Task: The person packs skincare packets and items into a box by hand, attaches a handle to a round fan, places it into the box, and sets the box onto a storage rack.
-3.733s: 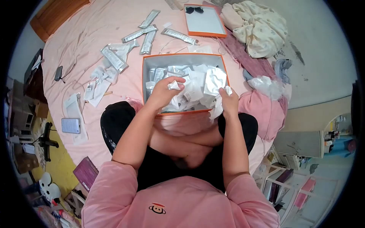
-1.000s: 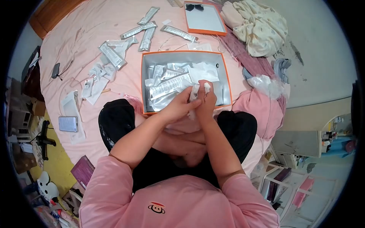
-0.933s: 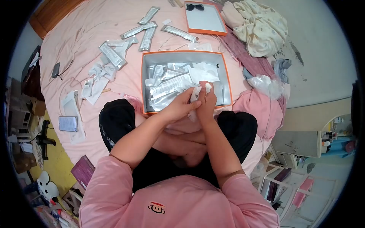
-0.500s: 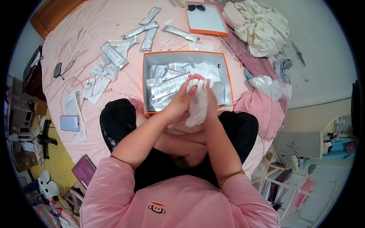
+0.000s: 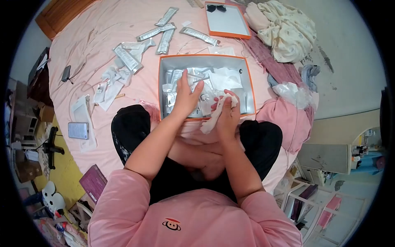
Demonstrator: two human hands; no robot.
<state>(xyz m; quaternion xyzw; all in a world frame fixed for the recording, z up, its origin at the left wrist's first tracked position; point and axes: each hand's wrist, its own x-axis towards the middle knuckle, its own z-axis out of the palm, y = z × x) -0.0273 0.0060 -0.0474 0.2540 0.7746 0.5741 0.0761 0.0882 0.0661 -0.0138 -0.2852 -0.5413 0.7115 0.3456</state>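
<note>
The left hand (image 5: pixel 187 96) is open, palm turned inward and fingers spread, over the left-middle part of an orange-rimmed box (image 5: pixel 201 61); whether it touches the contents I cannot tell. The right hand (image 5: pixel 228 117) grips a crumpled white tissue (image 5: pixel 212 121) at the box's near edge, one end hanging over the rim toward the crossed legs. Inside the box lie silver foil packets (image 5: pixel 169 98) and a white sheet (image 5: pixel 224 79).

The box stands on a pink-sheeted bed (image 5: pixel 94 37). Beyond it are five more foil sachets (image 5: pixel 165 42), two of them crossing, and the orange-edged lid (image 5: pixel 228 22) with a black object on it. A smartphone (image 5: pixel 78 130) lies to the left, on white packaging.
</note>
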